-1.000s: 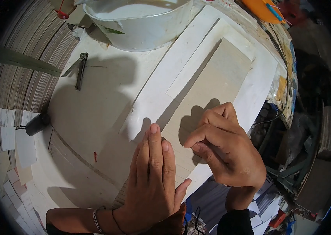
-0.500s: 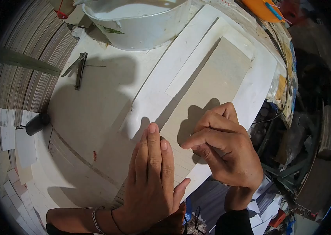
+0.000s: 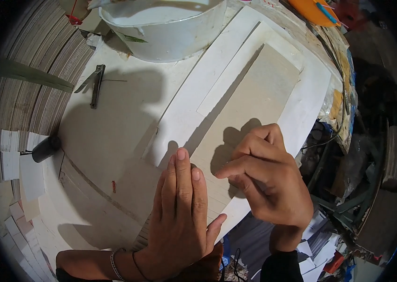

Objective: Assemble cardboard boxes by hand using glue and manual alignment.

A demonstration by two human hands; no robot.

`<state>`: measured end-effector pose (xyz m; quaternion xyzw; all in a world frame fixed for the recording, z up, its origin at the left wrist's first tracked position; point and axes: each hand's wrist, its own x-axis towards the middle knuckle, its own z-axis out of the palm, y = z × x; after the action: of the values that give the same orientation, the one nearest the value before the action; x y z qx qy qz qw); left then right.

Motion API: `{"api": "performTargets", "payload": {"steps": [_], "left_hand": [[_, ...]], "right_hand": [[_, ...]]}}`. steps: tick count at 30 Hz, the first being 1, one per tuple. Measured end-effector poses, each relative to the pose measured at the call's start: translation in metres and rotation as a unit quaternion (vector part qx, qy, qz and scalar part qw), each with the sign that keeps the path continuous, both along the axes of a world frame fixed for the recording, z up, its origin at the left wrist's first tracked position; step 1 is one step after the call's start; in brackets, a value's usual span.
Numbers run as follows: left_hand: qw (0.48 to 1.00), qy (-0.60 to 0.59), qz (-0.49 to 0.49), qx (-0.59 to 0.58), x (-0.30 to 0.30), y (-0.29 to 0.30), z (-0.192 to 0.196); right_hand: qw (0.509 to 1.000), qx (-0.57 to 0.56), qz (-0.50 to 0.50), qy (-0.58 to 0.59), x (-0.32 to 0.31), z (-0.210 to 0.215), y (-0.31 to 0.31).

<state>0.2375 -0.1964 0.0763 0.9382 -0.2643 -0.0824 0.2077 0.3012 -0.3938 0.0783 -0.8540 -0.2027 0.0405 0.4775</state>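
Observation:
My left hand [image 3: 179,211] lies stretched out over the near end of a long beige cardboard piece [image 3: 259,89], fingers straight and side by side. Thin parallel edges, like fanned strips, show at that end, partly under the hand. To its right, my right hand [image 3: 273,178] is curled, with thumb and index finger pinched close over the cardboard. Whether anything sits in that pinch cannot be made out. Beneath the cardboard lie white sheets [image 3: 179,108], set at a slant on the pale tabletop.
A white tub [image 3: 161,37] with white contents stands at the far side. On the left are a nail clipper [image 3: 97,87], a black cylinder [image 3: 46,149] and tall stacks of board [image 3: 29,66]. An orange item [image 3: 311,11] and a dark cable [image 3: 344,94] lie at the far right.

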Motion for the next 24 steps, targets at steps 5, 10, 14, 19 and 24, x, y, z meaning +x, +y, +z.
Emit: {"api": "performTargets", "payload": {"steps": [5,10,14,19,24], "left_hand": [[1.0,0.009,-0.005,-0.001,0.001,-0.003,0.006],[0.999,0.039,0.019,-0.018,0.0,-0.003,0.028],[0.985,0.088,-0.006,-0.147,0.026,0.014,0.051],[0.909,0.288,0.003,-0.302,0.062,0.044,0.018],[0.884,0.328,0.001,-0.334,0.066,0.042,0.006]], "right_hand": [[0.991,0.027,-0.047,-0.124,-0.016,0.013,-0.004],[0.927,0.228,-0.245,-0.169,-0.052,0.009,0.007],[0.883,0.31,-0.336,-0.109,-0.076,0.019,0.045],[0.821,0.466,-0.323,-0.06,-0.103,-0.007,0.098],[0.878,0.404,-0.22,-0.133,-0.111,-0.05,0.098]]}}
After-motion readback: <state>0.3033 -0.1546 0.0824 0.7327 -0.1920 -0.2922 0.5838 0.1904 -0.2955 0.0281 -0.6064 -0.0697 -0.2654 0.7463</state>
